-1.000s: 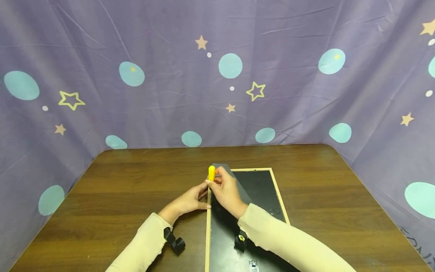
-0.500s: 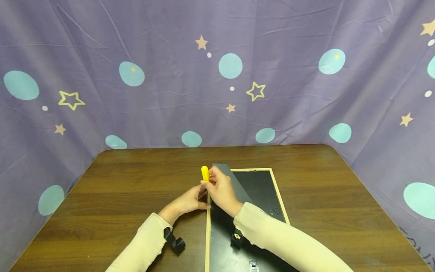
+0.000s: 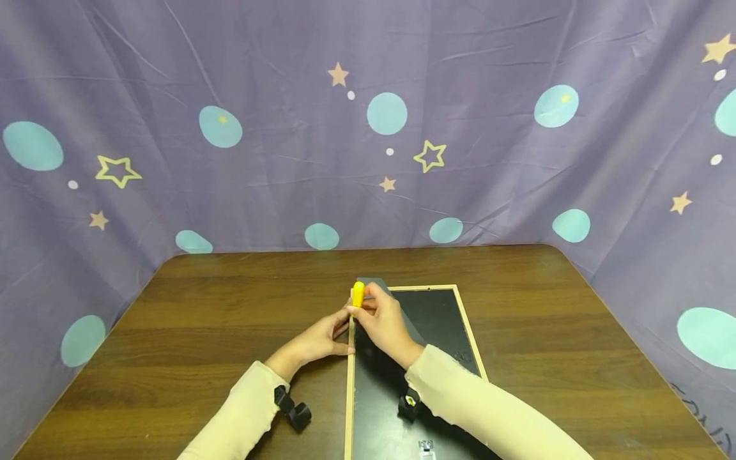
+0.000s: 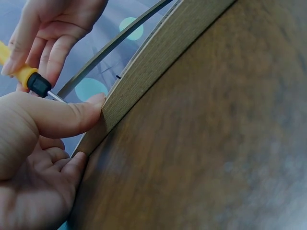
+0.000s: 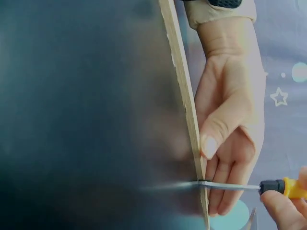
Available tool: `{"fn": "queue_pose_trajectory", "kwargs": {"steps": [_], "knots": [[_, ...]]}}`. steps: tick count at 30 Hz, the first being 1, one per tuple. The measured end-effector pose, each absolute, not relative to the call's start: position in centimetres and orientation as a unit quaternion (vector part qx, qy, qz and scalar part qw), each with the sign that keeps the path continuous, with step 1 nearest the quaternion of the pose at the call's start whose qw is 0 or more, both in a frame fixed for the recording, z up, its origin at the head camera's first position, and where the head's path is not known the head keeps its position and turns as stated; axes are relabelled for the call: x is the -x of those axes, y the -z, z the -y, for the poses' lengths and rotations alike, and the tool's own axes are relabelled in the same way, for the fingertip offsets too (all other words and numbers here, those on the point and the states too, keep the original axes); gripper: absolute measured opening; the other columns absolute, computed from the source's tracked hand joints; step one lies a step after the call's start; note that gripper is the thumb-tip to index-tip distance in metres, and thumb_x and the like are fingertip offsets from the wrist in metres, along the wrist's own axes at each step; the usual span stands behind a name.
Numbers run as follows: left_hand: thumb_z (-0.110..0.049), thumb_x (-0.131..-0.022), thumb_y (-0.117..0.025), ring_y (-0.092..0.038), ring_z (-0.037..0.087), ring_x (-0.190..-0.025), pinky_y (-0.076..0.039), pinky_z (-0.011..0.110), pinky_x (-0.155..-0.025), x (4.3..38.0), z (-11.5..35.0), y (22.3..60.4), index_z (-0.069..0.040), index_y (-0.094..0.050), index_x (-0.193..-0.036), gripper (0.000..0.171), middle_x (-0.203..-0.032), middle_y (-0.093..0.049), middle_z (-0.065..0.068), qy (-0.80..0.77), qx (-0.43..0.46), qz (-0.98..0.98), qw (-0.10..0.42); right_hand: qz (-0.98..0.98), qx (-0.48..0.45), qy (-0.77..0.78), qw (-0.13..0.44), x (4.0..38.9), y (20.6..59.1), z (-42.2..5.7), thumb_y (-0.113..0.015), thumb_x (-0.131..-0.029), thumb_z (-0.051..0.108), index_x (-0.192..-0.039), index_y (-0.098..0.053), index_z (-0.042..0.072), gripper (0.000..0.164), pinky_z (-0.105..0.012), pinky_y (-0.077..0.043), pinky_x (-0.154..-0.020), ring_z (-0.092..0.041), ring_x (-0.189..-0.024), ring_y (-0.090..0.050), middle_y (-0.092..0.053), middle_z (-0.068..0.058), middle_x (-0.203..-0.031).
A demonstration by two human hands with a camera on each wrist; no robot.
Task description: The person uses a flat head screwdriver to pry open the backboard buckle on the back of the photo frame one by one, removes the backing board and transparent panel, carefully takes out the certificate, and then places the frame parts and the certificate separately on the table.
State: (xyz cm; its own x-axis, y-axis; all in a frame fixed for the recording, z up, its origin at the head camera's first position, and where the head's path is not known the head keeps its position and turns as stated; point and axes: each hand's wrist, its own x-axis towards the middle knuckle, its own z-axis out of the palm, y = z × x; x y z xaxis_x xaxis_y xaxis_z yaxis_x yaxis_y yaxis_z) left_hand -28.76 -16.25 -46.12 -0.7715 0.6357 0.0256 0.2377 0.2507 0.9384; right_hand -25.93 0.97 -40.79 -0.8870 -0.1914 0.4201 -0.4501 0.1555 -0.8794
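A picture frame (image 3: 349, 402) with a pale wooden rim lies on the table, black back panel (image 3: 434, 319) up. My left hand (image 3: 310, 342) grips its left edge, thumb on the rim and fingers against the outer side. In my right hand (image 3: 386, 322) a yellow-handled screwdriver (image 3: 358, 294) is pinched over that edge. Its metal shank (image 5: 230, 186) crosses the wooden rim, with the tip at the inner border beside the panel. From the panel a grey stand leg (image 3: 376, 282) sticks up, partly hidden by my right hand.
A brown wooden table (image 3: 230, 294) surrounds the frame. A metal hanger (image 3: 426, 447) is fixed on the black panel near me. Behind the table hangs a purple curtain (image 3: 276, 140) with stars and dots. A black camera mount (image 3: 296, 409) sits at my left wrist.
Half a second ago the screwdriver handle leaned to the left; now it has swung back to the right and stands more upright. My left hand has stayed on the frame's edge.
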Motion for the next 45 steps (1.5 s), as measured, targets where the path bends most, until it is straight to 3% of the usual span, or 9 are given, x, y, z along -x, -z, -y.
{"fn": "queue_pose_trajectory", "kwargs": {"steps": [5, 7, 12, 19, 24, 31, 34, 39, 45], "knots": [[0.010, -0.077, -0.068, -0.009, 0.035, -0.141, -0.022, 0.042, -0.113, 28.8, 16.4, 46.2, 0.010, -0.004, -0.146, 0.094, -0.154, 0.005, 0.024, -0.550, -0.288, -0.759, 0.196, 0.738, -0.174, -0.650, 0.051, 25.4, 39.9, -1.8, -0.064, -0.084, -0.006, -0.095, -0.053, -0.010, 0.016, -0.044, -0.059, -0.067, -0.045, -0.083, -0.066, -0.067, -0.031, -0.091], [0.009, -0.078, -0.068, -0.011, 0.037, -0.140, -0.023, 0.041, -0.112, 28.8, 16.5, 46.3, 0.010, -0.001, -0.146, 0.095, -0.154, 0.007, 0.025, -0.555, -0.289, -0.753, 0.203, 0.730, -0.165, -0.661, 0.045, 25.6, 40.4, -2.0, -0.064, -0.084, -0.006, -0.094, -0.053, -0.009, 0.015, -0.050, -0.057, -0.069, -0.042, -0.083, -0.067, -0.067, -0.031, -0.091], [0.010, -0.078, -0.068, -0.011, 0.038, -0.140, -0.024, 0.037, -0.111, 28.9, 16.5, 46.3, 0.010, 0.002, -0.145, 0.097, -0.153, 0.009, 0.026, -0.564, -0.290, -0.744, 0.209, 0.708, -0.144, -0.691, 0.036, 26.8, 42.2, -2.4, -0.067, -0.084, -0.002, -0.095, -0.054, -0.006, 0.018, -0.052, -0.056, -0.072, -0.028, -0.080, -0.068, -0.068, -0.028, -0.092], [0.011, -0.077, -0.068, -0.013, 0.040, -0.139, -0.028, 0.035, -0.110, 28.9, 16.5, 46.3, 0.010, 0.003, -0.145, 0.098, -0.153, 0.010, 0.025, -0.561, -0.283, -0.749, 0.209, 0.685, -0.143, -0.714, 0.029, 27.2, 42.7, -3.6, -0.068, -0.084, 0.002, -0.101, -0.052, -0.008, 0.025, -0.041, -0.059, -0.070, -0.034, -0.085, -0.068, -0.068, -0.027, -0.095], [0.011, -0.077, -0.067, -0.012, 0.040, -0.139, -0.027, 0.036, -0.110, 28.8, 16.5, 46.3, 0.008, 0.003, -0.146, 0.098, -0.154, 0.010, 0.023, -0.560, -0.276, -0.752, 0.213, 0.661, -0.155, -0.734, 0.006, 27.2, 41.8, -5.1, -0.066, -0.086, 0.002, -0.109, -0.046, -0.014, 0.035, -0.041, -0.058, -0.074, -0.031, -0.090, -0.068, -0.067, -0.028, -0.100], [0.011, -0.078, -0.067, -0.003, 0.041, -0.140, -0.020, 0.043, -0.112, 28.9, 16.5, 46.3, 0.011, 0.006, -0.145, 0.098, -0.152, 0.013, 0.026, -0.565, -0.295, -0.740, 0.215, 0.647, -0.166, -0.744, 0.011, 27.3, 40.3, -7.8, -0.063, -0.087, -0.002, -0.104, -0.048, -0.009, 0.024, -0.035, -0.060, -0.069, -0.026, -0.086, -0.069, -0.065, -0.031, -0.102], [0.010, -0.078, -0.066, -0.003, 0.041, -0.140, -0.020, 0.042, -0.112, 28.9, 16.7, 46.3, 0.009, 0.006, -0.145, 0.099, -0.152, 0.013, 0.025, -0.564, -0.290, -0.742, 0.217, 0.644, -0.171, -0.745, 0.022, 27.4, 40.0, -9.1, -0.062, -0.087, -0.003, -0.100, -0.049, -0.008, 0.019, -0.033, -0.060, -0.067, -0.025, -0.083, -0.070, -0.069, -0.024, -0.097], [0.009, -0.079, -0.067, -0.004, 0.038, -0.141, -0.021, 0.040, -0.113, 28.9, 16.6, 46.3, 0.007, 0.004, -0.146, 0.099, -0.154, 0.012, 0.022, -0.565, -0.283, -0.744, 0.217, 0.643, -0.175, -0.745, 0.039, 27.3, 39.8, -12.0, -0.062, -0.087, -0.004, -0.097, -0.052, -0.002, 0.014, -0.029, -0.060, -0.063, -0.018, -0.077, -0.070, -0.073, -0.001, -0.085], [0.010, -0.078, -0.067, -0.003, 0.036, -0.141, -0.020, 0.040, -0.113, 28.9, 16.5, 46.4, 0.007, 0.003, -0.146, 0.098, -0.154, 0.012, 0.021, -0.571, -0.284, -0.738, 0.218, 0.666, -0.175, -0.723, 0.061, 26.8, 39.9, -15.9, -0.062, -0.088, -0.001, -0.097, -0.056, -0.002, 0.011, -0.026, -0.059, -0.058, -0.014, -0.074, -0.070, -0.073, 0.002, -0.084]]}}
